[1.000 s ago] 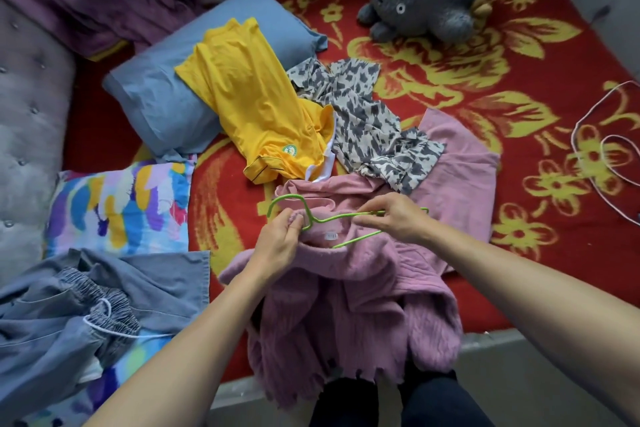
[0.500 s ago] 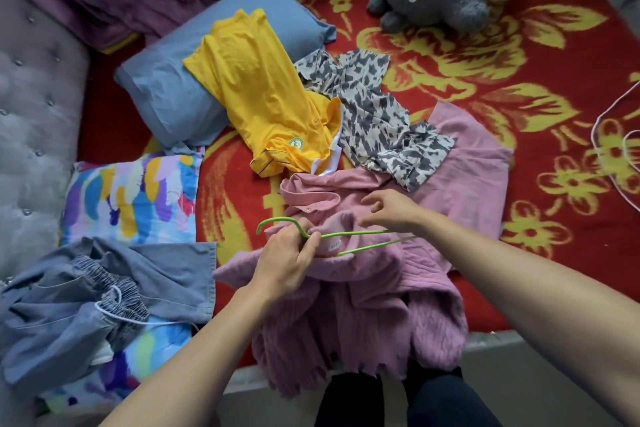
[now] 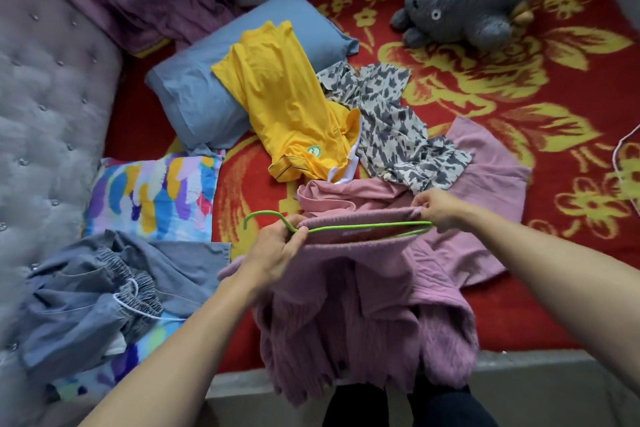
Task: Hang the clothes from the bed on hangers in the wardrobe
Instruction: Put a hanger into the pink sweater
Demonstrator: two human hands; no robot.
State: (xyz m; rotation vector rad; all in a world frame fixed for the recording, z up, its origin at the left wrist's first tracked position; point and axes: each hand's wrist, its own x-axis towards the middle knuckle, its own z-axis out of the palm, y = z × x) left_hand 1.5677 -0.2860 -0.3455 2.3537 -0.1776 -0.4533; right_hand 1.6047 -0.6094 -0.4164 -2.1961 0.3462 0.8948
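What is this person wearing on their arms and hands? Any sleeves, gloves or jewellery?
Nothing that shows. The left hand and right hand are bare, with no gloves, rings or watch visible. The left forearm and right forearm are uncovered to the picture's edge, so no sleeve appears.

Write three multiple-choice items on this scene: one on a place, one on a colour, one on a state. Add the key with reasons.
1. Where does the yellow shirt lie?
A. Partly on the blue pillow
B. In the wardrobe
C. On the floor

2. What colour is the hanger in the hands?
A. Blue
B. Green
C. Black

3. What is the left hand doing?
A. Hanging idle
B. Gripping the hanger
C. Pressing flat on the bed

Key:
1 A, its upper end overlaps the pillow.
2 B, the wire is bright green.
3 B, its fingers curl round the hanger's neck while the right hand pinches the collar of the sweater.
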